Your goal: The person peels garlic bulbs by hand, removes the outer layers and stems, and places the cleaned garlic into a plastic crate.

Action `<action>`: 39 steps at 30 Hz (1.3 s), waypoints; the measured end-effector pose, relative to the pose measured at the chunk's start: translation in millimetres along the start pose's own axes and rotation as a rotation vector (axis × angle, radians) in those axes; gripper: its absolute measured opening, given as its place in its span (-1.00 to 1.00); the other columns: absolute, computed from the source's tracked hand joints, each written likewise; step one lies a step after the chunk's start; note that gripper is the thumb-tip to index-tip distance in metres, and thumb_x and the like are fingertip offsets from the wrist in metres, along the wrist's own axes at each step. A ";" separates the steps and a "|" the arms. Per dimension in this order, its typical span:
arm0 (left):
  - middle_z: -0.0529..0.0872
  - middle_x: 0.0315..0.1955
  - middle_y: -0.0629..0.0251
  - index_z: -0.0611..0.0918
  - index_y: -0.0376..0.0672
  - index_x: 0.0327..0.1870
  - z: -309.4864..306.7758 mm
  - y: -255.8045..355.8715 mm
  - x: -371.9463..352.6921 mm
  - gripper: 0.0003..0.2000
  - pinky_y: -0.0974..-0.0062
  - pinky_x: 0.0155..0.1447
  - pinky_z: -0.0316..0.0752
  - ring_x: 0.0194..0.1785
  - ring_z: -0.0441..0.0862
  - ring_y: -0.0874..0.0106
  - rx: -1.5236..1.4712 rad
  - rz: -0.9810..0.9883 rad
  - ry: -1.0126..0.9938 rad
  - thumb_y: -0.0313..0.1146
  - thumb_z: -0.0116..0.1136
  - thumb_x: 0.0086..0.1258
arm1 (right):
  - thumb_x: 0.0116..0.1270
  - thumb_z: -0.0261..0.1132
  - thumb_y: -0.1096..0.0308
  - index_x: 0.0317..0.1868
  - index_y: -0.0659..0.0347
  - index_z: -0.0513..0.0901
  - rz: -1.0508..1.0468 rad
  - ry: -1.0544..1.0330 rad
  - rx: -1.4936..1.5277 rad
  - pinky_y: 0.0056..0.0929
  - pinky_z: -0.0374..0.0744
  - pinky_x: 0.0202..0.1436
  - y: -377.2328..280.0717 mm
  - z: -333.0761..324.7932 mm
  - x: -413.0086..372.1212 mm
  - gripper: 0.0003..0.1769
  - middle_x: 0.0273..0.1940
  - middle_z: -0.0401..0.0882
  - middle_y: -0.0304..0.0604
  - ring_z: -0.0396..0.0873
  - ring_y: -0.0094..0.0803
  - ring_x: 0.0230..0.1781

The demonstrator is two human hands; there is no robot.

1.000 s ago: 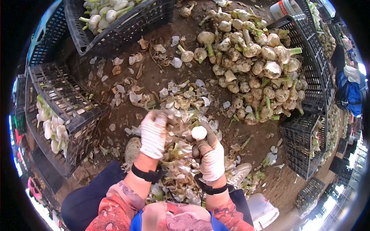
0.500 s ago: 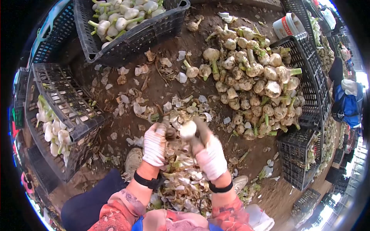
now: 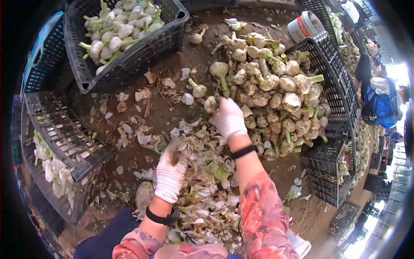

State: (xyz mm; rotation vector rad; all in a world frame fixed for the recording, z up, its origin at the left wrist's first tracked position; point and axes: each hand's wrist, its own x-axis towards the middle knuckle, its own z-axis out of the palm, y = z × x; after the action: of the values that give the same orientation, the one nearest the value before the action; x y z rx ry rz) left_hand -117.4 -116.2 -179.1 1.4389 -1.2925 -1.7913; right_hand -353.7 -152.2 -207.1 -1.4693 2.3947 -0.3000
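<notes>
My right hand (image 3: 230, 115), in a white glove with dark fingertips, reaches to the left edge of the pile of unpeeled garlic bulbs (image 3: 276, 86). Its fingers are closed around a garlic bulb (image 3: 210, 104). Lower and to the left, my left hand (image 3: 172, 166), gloved the same way, is above the peelings, with thumb and fingers apart and nothing seen between them. The fingertips of that hand are blurred. Loose garlic skins (image 3: 207, 203) cover the ground below and between my hands. A single bulb (image 3: 198, 89) lies just left of the pile.
A black crate (image 3: 129, 54) of cleaner garlic stands at the upper left. Another crate (image 3: 64, 129) with garlic is at the left. A tipped crate (image 3: 340, 82) backs the pile, near a white bucket (image 3: 305, 26). A blue bag (image 3: 379, 103) is at far right.
My right hand has moved up to the pile's edge and closed on a bulb. The pale bulb between my hands is no longer seen. My left hand has opened and sits lower. The view has shifted.
</notes>
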 end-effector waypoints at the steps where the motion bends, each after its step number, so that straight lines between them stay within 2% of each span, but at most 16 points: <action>1: 0.70 -0.06 0.14 0.38 -0.09 0.48 0.5 4.1 0.2 -0.38 0.47 0.01 0.62 -0.14 0.65 0.46 0.109 0.043 -0.028 -0.61 0.16 0.37 | 0.27 0.28 0.40 -0.01 0.21 0.65 -0.047 0.096 0.229 -0.12 0.63 0.06 1.8 -1.5 -20.9 -0.72 -0.07 0.67 0.09 0.67 -0.02 -0.02; 2: 0.61 0.15 -0.01 0.16 0.12 0.62 0.0 -6.2 5.2 -0.12 0.41 0.08 0.61 -0.01 0.64 0.38 0.272 0.105 -0.047 -0.73 0.13 0.25 | 0.27 0.26 0.40 0.02 0.21 0.66 -0.037 -0.016 0.382 -0.15 0.62 0.05 -5.0 -15.0 -42.1 -0.70 -0.08 0.69 0.09 0.68 -0.05 -0.04; 5: 0.42 0.41 0.10 0.19 -0.12 0.59 0.0 8.3 -6.1 -0.13 0.43 0.38 0.43 0.36 0.46 0.39 0.090 0.148 -0.263 -0.82 0.16 0.20 | 0.27 0.27 0.40 0.13 0.21 0.65 0.073 -0.436 0.827 -0.29 0.61 -0.02 -34.7 -68.4 -101.4 -0.60 -0.15 0.72 -0.01 0.69 -0.31 -0.13; 8: 0.44 0.41 0.20 0.24 -0.21 0.56 4.9 28.6 -20.4 -0.16 0.45 0.44 0.35 0.41 0.41 0.41 -0.194 -0.003 -0.301 -0.78 0.29 0.20 | 0.36 0.34 0.28 0.26 0.37 0.53 0.416 -0.307 1.425 -0.50 0.60 -0.04 -42.8 -73.3 -139.6 -0.47 -0.05 0.66 -0.18 0.64 -0.55 -0.15; 10: 0.43 0.42 0.21 0.25 -0.21 0.55 9.4 32.5 -22.1 -0.15 0.44 0.44 0.35 0.41 0.41 0.39 -0.298 -0.031 -0.320 -0.75 0.35 0.19 | 0.37 0.36 0.24 0.29 0.38 0.50 0.395 -0.289 1.526 -0.52 0.59 -0.03 -44.3 -70.8 -157.7 -0.43 -0.03 0.65 -0.17 0.63 -0.54 -0.15; 12: 0.48 0.34 0.22 0.30 -0.09 0.55 12.1 34.7 -28.3 -0.10 0.41 0.39 0.40 0.34 0.46 0.37 0.052 0.273 -0.339 -0.64 0.49 0.12 | 0.34 0.44 0.16 0.30 0.37 0.50 0.411 -0.262 1.686 -0.56 0.59 -0.03 -55.5 -74.8 -167.3 -0.36 -0.02 0.64 -0.17 0.60 -0.54 -0.12; 15: 0.54 0.22 0.23 0.36 0.06 0.54 16.5 34.0 -30.0 -0.04 0.38 0.32 0.46 0.26 0.51 0.33 0.248 0.618 -0.393 -0.55 0.60 0.01 | 0.28 0.50 0.21 0.29 0.31 0.50 0.426 -0.211 1.534 -0.51 0.62 0.03 -50.1 -59.3 -176.5 -0.35 0.01 0.64 -0.20 0.61 -0.52 -0.05; 18: 0.56 0.20 0.24 0.40 0.02 0.52 17.7 46.8 -40.4 0.00 0.40 0.31 0.48 0.24 0.53 0.35 0.164 0.230 -0.444 -0.54 0.66 -0.10 | 0.29 0.48 0.23 0.30 0.31 0.49 0.457 -0.327 1.653 -0.50 0.60 0.10 -49.0 -71.2 -182.2 -0.36 0.06 0.64 -0.19 0.61 -0.49 0.00; 21: 0.59 0.16 0.24 0.39 -0.03 0.51 16.3 39.4 -44.9 -0.08 0.41 0.30 0.50 0.19 0.55 0.38 -0.041 0.281 -0.497 -0.38 0.63 0.03 | 0.32 0.44 0.28 0.31 0.32 0.48 0.428 -0.313 1.679 -0.48 0.59 0.14 -44.5 -65.8 -189.1 -0.39 0.10 0.63 -0.16 0.60 -0.46 0.05; 23: 0.60 0.21 0.30 0.36 -0.13 0.53 15.2 30.9 -45.0 0.08 0.47 0.30 0.49 0.22 0.54 0.45 -0.036 0.236 -0.487 -0.40 0.69 -0.19 | 0.34 0.39 0.36 0.33 0.33 0.46 0.449 -0.344 1.697 -0.46 0.59 0.17 -41.2 -67.0 -192.8 -0.42 0.12 0.62 -0.15 0.61 -0.44 0.07; 25: 0.60 0.23 0.29 0.36 -0.20 0.52 18.1 40.0 -48.9 0.09 0.47 0.29 0.49 0.24 0.53 0.46 -0.361 -0.082 -0.466 -0.34 0.70 -0.22 | 0.35 0.35 0.37 0.34 0.33 0.46 0.500 -0.347 1.741 -0.46 0.59 0.13 -40.5 -69.6 -194.6 -0.43 0.14 0.61 -0.16 0.60 -0.45 0.05; 29: 0.60 0.22 0.26 0.35 -0.24 0.51 17.0 50.5 -52.1 0.01 0.46 0.29 0.49 0.22 0.54 0.46 -0.428 -0.144 -0.497 -0.41 0.68 -0.08 | 0.37 0.33 0.26 0.25 0.36 0.55 0.467 -0.291 1.709 -0.46 0.61 -0.02 -34.0 -68.5 -193.2 -0.49 0.00 0.69 -0.14 0.63 -0.49 -0.07; 31: 0.61 0.14 0.28 0.38 -0.28 0.47 18.2 58.3 -51.0 -0.09 0.49 0.15 0.58 0.13 0.60 0.44 0.036 0.031 -0.412 -0.61 0.56 -0.02 | 0.36 0.31 0.14 0.08 0.37 0.64 0.360 -0.415 1.271 -0.40 0.60 -0.18 -26.0 -84.5 -188.2 -0.54 -0.21 0.73 -0.09 0.63 -0.50 -0.24; 33: 0.61 0.21 0.21 0.37 -0.28 0.49 25.6 70.8 -53.9 -0.26 0.56 0.03 0.60 0.09 0.62 0.44 -0.121 -0.054 -0.400 -0.61 0.24 0.16 | 0.34 0.32 0.10 -0.06 0.36 0.68 0.094 -0.243 0.983 -0.33 0.59 -0.25 -24.9 -76.6 -183.0 -0.56 -0.35 0.71 -0.06 0.61 -0.48 -0.36; 35: 0.65 -0.01 0.23 0.36 -0.34 0.47 28.0 67.3 -43.8 -0.14 0.64 -0.17 0.59 -0.10 0.65 0.47 -0.230 -0.195 -0.380 -0.26 0.57 0.15 | 0.32 0.34 0.08 -0.02 0.36 0.66 0.199 -0.300 1.268 -0.32 0.58 -0.28 -23.7 -70.2 -184.6 -0.54 -0.33 0.71 -0.07 0.58 -0.45 -0.38; 39: 0.65 -0.02 0.28 0.27 -0.33 0.53 31.5 57.2 -57.2 0.23 0.54 0.03 0.54 -0.05 0.61 0.47 -0.176 0.040 -0.385 0.14 0.68 -0.18 | 0.40 0.33 0.14 0.08 0.25 0.65 0.171 -0.456 1.581 -0.54 0.45 -0.37 -21.0 -78.8 -188.0 -0.61 -0.37 0.57 -0.37 0.44 -0.64 -0.42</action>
State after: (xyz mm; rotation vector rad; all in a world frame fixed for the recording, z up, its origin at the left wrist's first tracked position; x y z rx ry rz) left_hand -138.6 -81.7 -102.4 0.9991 -1.2905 -2.1668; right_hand -286.1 7.2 -97.5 -0.4425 1.1387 -1.2371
